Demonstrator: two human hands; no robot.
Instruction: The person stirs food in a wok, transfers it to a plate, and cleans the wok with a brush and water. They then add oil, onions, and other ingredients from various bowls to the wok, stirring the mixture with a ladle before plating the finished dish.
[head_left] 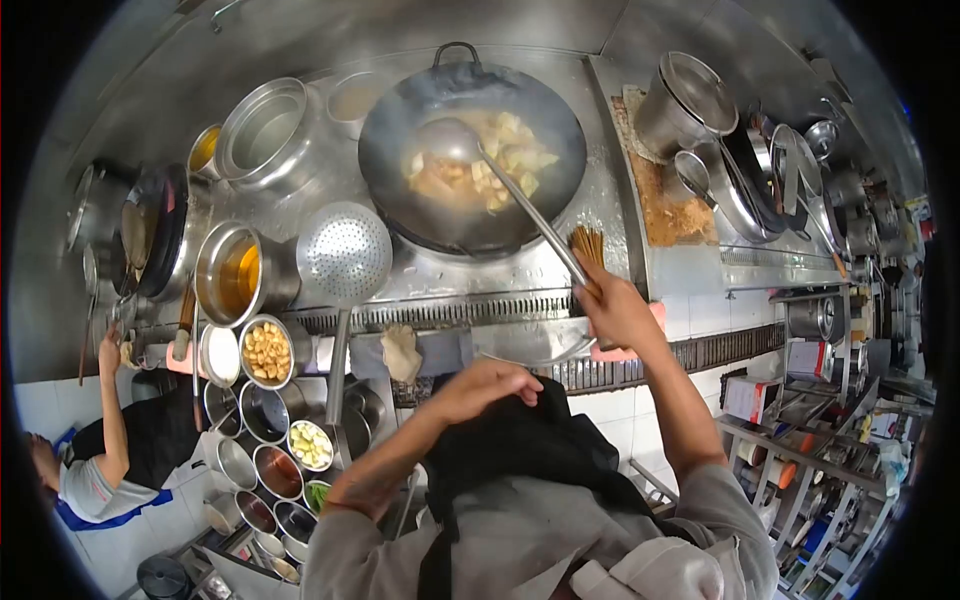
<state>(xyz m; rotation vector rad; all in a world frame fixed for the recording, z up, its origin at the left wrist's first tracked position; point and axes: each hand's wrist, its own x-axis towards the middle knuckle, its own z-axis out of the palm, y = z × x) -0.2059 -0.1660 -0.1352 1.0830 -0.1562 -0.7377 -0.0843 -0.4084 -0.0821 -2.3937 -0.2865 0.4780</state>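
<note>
My right hand (612, 312) grips the wooden end of a long-handled ladle (522, 202). The ladle's round bowl sits in a big black wok (385, 110), resting among steaming food with pale, leafy-looking chunks (525, 160) in broth. Held in front of my dark apron, my left hand (487, 390) has its fingers curled together, and I see nothing in it. A crumpled beige cloth (400, 353) lies on the stove's front edge, left of that hand. Beside the wok's left front is a perforated skimmer (345, 250), its handle pointing towards me.
To the left stand a pot of amber liquid (215, 265), a large metal pot (235, 120) and bowls of ingredients, including browned pieces (283, 340). A bamboo brush (588, 243) stands beside the ladle handle. Another person (110, 440) works at far left. Pots and utensils crowd the right counter.
</note>
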